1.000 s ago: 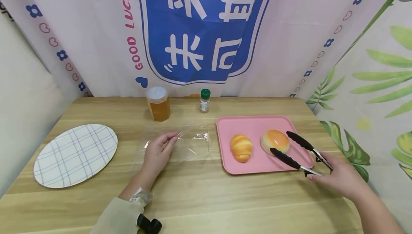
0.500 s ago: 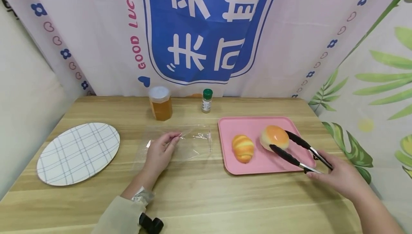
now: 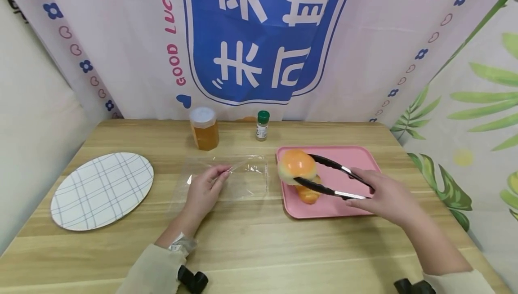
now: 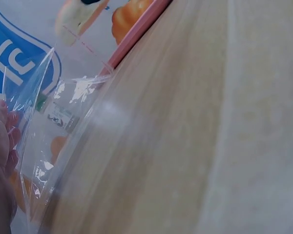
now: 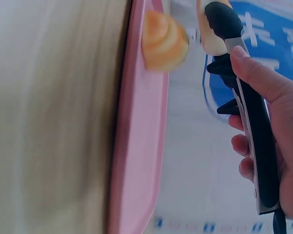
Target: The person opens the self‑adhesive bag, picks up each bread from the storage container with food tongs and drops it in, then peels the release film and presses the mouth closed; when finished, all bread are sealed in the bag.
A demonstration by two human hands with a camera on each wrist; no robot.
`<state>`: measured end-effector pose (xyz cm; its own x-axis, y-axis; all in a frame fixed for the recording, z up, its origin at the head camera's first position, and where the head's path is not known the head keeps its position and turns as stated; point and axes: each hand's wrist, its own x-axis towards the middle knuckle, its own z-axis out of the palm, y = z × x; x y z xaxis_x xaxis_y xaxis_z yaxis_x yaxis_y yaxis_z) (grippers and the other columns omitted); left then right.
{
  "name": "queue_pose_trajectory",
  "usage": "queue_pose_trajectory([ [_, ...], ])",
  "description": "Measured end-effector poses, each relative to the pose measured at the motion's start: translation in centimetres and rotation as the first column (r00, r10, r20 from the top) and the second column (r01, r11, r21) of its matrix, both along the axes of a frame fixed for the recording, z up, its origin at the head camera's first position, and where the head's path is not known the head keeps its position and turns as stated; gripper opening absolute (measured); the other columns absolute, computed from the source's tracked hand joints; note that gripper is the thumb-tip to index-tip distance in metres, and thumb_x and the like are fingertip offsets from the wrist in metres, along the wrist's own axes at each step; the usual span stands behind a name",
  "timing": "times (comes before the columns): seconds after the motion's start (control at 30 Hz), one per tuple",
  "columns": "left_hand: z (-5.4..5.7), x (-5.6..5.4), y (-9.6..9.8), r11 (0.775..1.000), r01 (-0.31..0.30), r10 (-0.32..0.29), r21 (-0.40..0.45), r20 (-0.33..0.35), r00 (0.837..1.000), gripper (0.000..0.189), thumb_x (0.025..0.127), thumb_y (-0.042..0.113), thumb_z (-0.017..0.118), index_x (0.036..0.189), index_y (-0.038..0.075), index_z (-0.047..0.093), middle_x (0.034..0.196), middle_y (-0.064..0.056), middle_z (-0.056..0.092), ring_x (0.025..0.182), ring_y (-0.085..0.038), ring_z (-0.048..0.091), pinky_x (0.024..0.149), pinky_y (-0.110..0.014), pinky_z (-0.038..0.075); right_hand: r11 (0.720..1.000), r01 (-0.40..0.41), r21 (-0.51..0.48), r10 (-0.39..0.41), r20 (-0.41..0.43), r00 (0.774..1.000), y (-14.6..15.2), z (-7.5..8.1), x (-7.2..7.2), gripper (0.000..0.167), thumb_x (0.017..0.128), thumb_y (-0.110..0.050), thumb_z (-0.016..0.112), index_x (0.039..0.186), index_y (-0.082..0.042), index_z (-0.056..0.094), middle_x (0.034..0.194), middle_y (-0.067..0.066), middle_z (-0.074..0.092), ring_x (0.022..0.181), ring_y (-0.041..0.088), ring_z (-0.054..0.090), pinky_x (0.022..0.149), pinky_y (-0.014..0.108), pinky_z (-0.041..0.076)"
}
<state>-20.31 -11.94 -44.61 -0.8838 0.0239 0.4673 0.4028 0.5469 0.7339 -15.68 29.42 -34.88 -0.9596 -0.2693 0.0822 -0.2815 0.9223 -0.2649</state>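
Note:
My right hand grips a pair of black-tipped tongs, whose tips clasp a round bun. The right wrist view shows the bun raised above the tray. In the head view it partly covers a striped bread roll, which lies on the pink tray. At the middle of the table my left hand pinches the upper layer of a clear plastic bag. The left wrist view shows that bag lifted and parted near the fingers.
An oval checked placemat or board lies at the left. Behind the bag stand a jar of amber contents with a white lid and a small green-capped shaker. A printed cloth hangs behind the table.
The tongs have closed on the bun, lifted it off the tray and carried it left, over the striped roll. My left hand keeps its pinch on the bag.

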Motion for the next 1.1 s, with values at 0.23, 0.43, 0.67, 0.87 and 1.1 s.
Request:
queue_pose_trajectory([
  [0.23, 0.1, 0.1, 0.1, 1.000, 0.019, -0.019, -0.008, -0.009, 1.000, 0.016, 0.093, 0.013, 0.066, 0.107, 0.008, 0.072, 0.105, -0.009, 0.076, 0.099, -0.026, 0.072, 0.086, -0.045, 0.058, 0.995, -0.086, 0.050, 0.084, 0.038, 0.996, -3.3, 0.4, -1.7, 0.077, 0.076, -0.052, 0.079, 0.140, -0.015, 0.055, 0.129, 0.010, 0.065, 0.116, 0.032, 0.063, 0.092, 0.053, 0.054],
  [0.43, 0.2, 0.1, 0.2, 0.999, 0.033, -0.034, -0.015, -0.020, 0.999, 0.016, 0.093, 0.013, 0.066, 0.107, 0.009, 0.072, 0.107, -0.008, 0.075, 0.102, -0.026, 0.071, 0.089, -0.043, 0.058, 0.989, -0.136, 0.051, 0.130, 0.100, 0.986, -5.2, 0.1, -3.0, 0.074, 0.076, -0.050, 0.080, 0.139, -0.019, 0.056, 0.130, 0.007, 0.065, 0.121, 0.029, 0.061, 0.098, 0.052, 0.052],
  [0.67, 0.2, 0.3, 0.3, 0.998, 0.053, -0.054, -0.019, -0.062, 0.997, 0.017, 0.092, 0.010, 0.067, 0.108, 0.007, 0.072, 0.108, -0.009, 0.075, 0.104, -0.026, 0.071, 0.093, -0.042, 0.057, 0.988, -0.145, 0.056, 0.130, 0.209, 0.969, -7.2, -0.1, -4.2, 0.074, 0.075, -0.052, 0.080, 0.139, -0.021, 0.056, 0.130, 0.005, 0.064, 0.117, 0.025, 0.061, 0.099, 0.052, 0.051],
  [0.87, 0.6, 0.6, 0.5, 0.997, 0.062, -0.065, -0.035, -0.074, 0.995, 0.017, 0.092, 0.013, 0.067, 0.108, 0.008, 0.072, 0.108, -0.008, 0.075, 0.104, -0.026, 0.071, 0.093, -0.040, 0.057, 0.982, -0.169, 0.078, 0.149, 0.222, 0.964, -9.1, -0.6, -4.7, 0.073, 0.074, -0.049, 0.079, 0.140, -0.026, 0.055, 0.125, -0.001, 0.064, 0.098, 0.015, 0.058, 0.086, 0.040, 0.052],
  [1.1, 0.8, 1.0, 0.8, 0.996, 0.087, -0.089, -0.029, -0.077, 0.993, 0.018, 0.092, 0.012, 0.067, 0.109, 0.008, 0.072, 0.109, -0.008, 0.075, 0.104, -0.025, 0.071, 0.094, -0.039, 0.057, 0.960, -0.265, 0.089, 0.247, 0.167, 0.954, -11.3, -1.4, -5.2, 0.071, 0.077, -0.048, 0.078, 0.139, -0.024, 0.055, 0.119, -0.002, 0.066, 0.091, 0.012, 0.058, 0.078, 0.035, 0.052],
])
